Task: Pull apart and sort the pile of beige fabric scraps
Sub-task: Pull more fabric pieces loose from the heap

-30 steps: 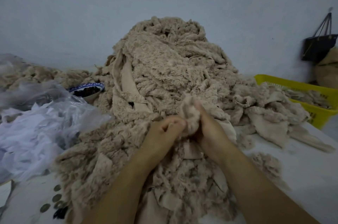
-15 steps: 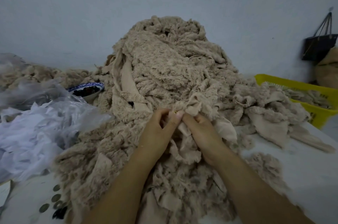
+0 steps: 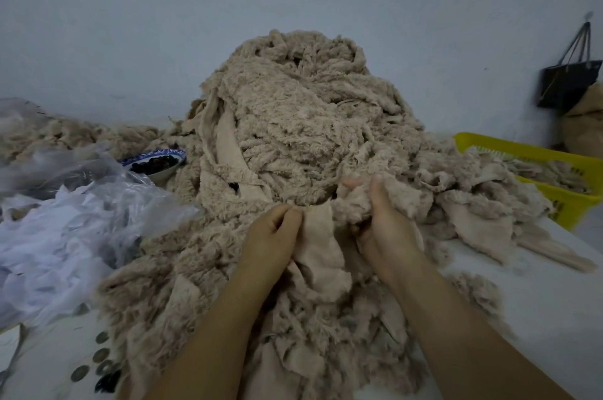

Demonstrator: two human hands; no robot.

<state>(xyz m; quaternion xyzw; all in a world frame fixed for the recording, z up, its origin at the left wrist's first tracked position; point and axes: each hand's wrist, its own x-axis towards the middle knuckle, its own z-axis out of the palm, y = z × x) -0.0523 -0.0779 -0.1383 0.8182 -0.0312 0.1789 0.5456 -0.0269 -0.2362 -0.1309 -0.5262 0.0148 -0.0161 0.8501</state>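
The left hand [image 3: 270, 236] pinches a smooth scrap [image 3: 321, 249] and the right hand [image 3: 388, 231] curls its fingers round a fluffy clump [image 3: 354, 203] at the near foot of the pile [image 3: 303, 125] on the table [image 3: 538, 301], where a hard tug could drag tangled neighbours down.

L hand [image 3: 270, 236] & R hand [image 3: 388, 230] both bare, w/ forearms [image 3: 208, 334] bare right down to the bottom edge. Fingers slim. R thumbnail [image 3: 377, 180] looks short & plain
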